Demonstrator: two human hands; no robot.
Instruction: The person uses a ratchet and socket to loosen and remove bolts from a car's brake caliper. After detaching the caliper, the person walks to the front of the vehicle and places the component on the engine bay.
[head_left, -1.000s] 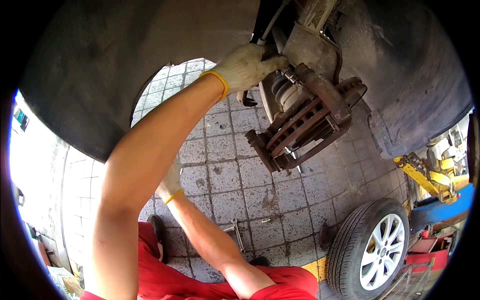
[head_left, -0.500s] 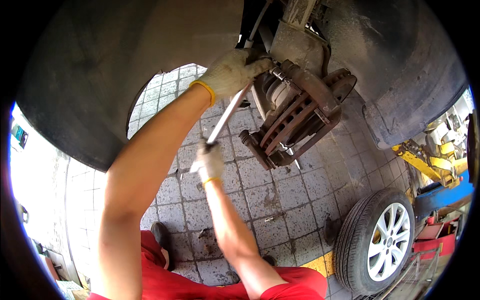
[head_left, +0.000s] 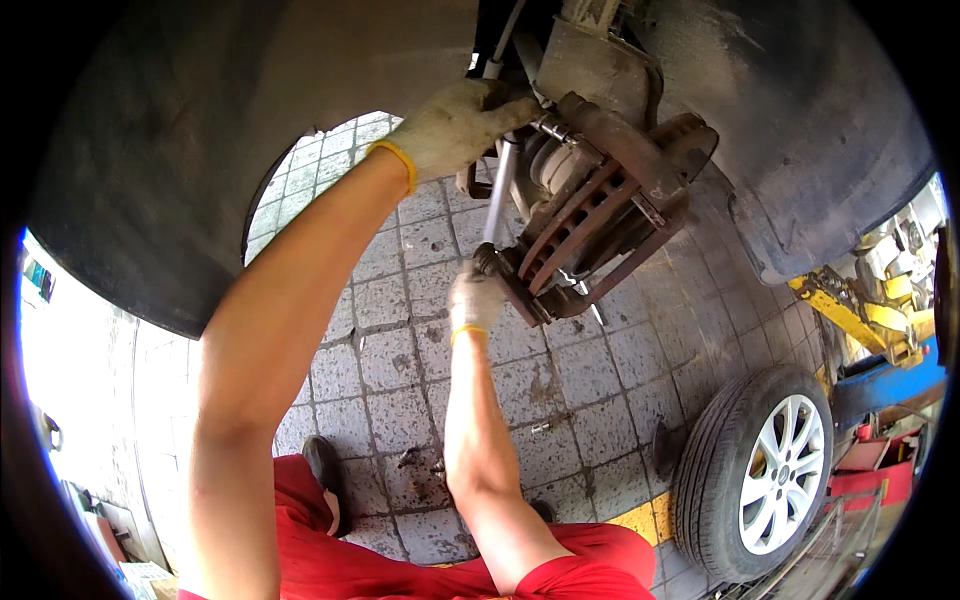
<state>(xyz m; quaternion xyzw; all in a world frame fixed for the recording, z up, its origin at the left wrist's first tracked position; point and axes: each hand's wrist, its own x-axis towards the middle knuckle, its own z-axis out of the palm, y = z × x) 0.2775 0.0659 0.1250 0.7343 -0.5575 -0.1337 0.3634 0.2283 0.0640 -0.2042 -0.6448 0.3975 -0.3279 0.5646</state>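
My left hand (head_left: 455,130), in a stained glove with a yellow cuff, is closed around the upper end of a long silver bar (head_left: 500,190) at a silver socket fitting (head_left: 555,132) on the rusty brake assembly (head_left: 600,215). My right hand (head_left: 473,298), also gloved, is closed on the bar's lower end, just left of the assembly's lower part. The bar runs steeply between my hands, alongside the brake's left side; its far end is partly hidden by my left fingers.
A dark wheel-arch liner (head_left: 150,170) surrounds the assembly. A tyre with a silver rim (head_left: 755,470) lies at lower right, near yellow and blue lift equipment (head_left: 840,320) and red clutter (head_left: 870,480). Small dark objects (head_left: 408,458) lie on the tiled floor (head_left: 385,350) near my shoes.
My right hand has come up and rightward from low beside my left arm, bringing the silver bar into view and swinging it steeper. My left hand has shifted slightly left.
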